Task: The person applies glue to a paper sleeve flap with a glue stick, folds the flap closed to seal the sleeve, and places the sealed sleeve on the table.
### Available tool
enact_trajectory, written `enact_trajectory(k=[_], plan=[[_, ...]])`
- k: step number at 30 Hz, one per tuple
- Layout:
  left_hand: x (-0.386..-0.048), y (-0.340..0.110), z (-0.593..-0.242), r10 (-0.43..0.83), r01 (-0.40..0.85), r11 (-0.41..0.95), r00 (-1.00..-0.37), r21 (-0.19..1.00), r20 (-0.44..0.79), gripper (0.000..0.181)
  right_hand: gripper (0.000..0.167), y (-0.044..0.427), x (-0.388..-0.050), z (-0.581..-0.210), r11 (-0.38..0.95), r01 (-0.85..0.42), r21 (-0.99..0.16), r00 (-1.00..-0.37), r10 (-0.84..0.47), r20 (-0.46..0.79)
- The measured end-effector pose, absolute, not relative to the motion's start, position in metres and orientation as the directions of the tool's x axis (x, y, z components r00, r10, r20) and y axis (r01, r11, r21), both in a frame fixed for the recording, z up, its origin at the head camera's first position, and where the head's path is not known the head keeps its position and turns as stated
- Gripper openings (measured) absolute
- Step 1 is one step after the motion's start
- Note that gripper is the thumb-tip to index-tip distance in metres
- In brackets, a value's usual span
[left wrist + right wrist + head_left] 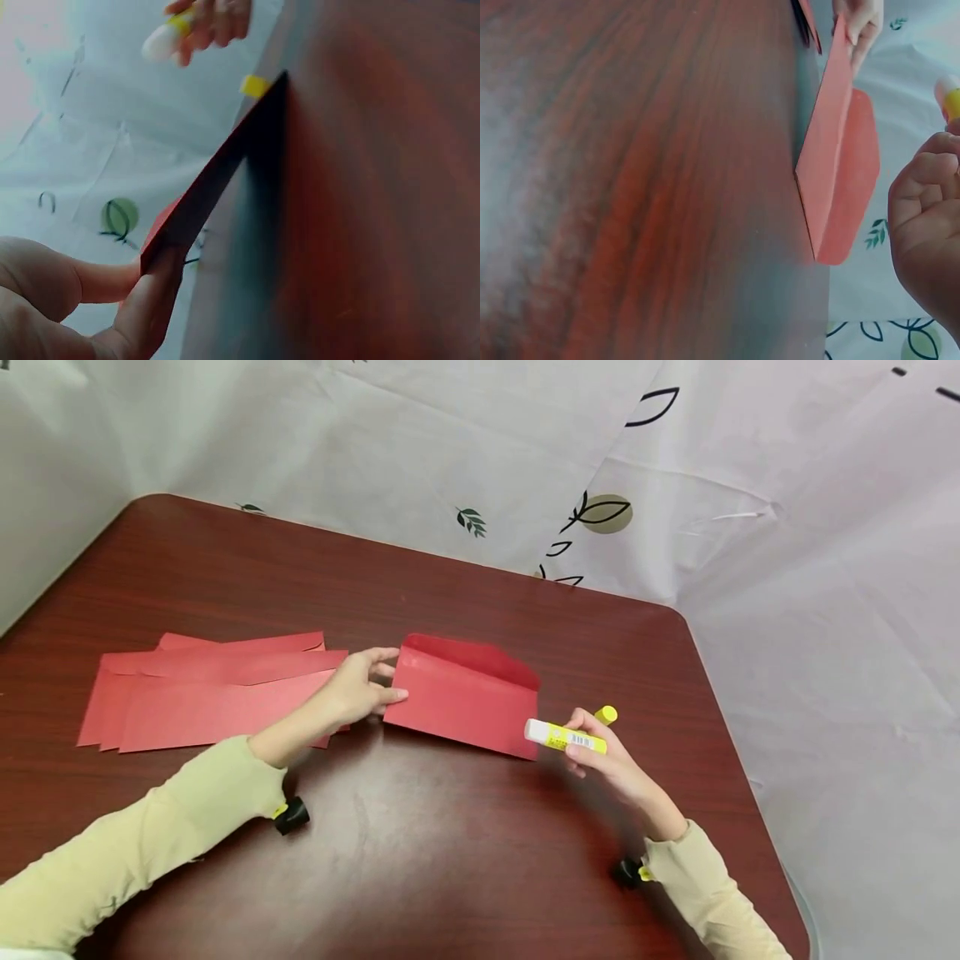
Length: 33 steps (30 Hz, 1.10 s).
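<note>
A red envelope [461, 697] with its flap [480, 657] raised is tilted above the table. My left hand [360, 687] pinches its left end between thumb and fingers, as the left wrist view also shows. In my right hand [603, 756] is a glue stick [566, 737] with a yellow label, gripped around its barrel. Its white end points left, near the envelope's right edge; whether they touch I cannot tell. Just beyond the right hand lies a yellow cap [606, 715]. In the right wrist view the envelope [829, 142] appears edge-on with its flap open.
Several red envelopes [225, 710] lie overlapped in a loose pile at the left of the brown table [465, 860]. A white patterned curtain [375, 452] hangs behind and along the table's sides.
</note>
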<state>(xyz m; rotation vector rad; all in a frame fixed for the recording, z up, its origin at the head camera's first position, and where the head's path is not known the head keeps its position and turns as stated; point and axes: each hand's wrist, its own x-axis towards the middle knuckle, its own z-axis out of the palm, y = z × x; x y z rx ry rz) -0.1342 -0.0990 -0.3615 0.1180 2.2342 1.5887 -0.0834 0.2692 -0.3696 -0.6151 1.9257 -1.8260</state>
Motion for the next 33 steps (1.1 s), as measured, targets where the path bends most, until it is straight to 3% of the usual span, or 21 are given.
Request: enact_trajectory(k=[11,23,33], plan=[[-0.112,-0.092,-0.381,0.335,-0.152,0.391,-0.895,0.908,-0.295,0.071,0.009,0.263,-0.08,-0.374,0.05,-0.003,-0.999,-0.865,-0.501,-0.022],[-0.104,-0.091,-0.385,0.326,0.038,0.573,-0.927,0.819,-0.185,0.066,0.008,0.253,-0.081,-0.371,0.099,-0.019,-0.995,-0.872,-0.488,-0.032],[-0.096,-0.089,-0.377,0.342,0.314,0.806,-0.939,0.502,0.038,0.045,0.012,0.232,-0.092,-0.363,0.157,0.006,-0.988,-0.995,-0.1,-0.022]])
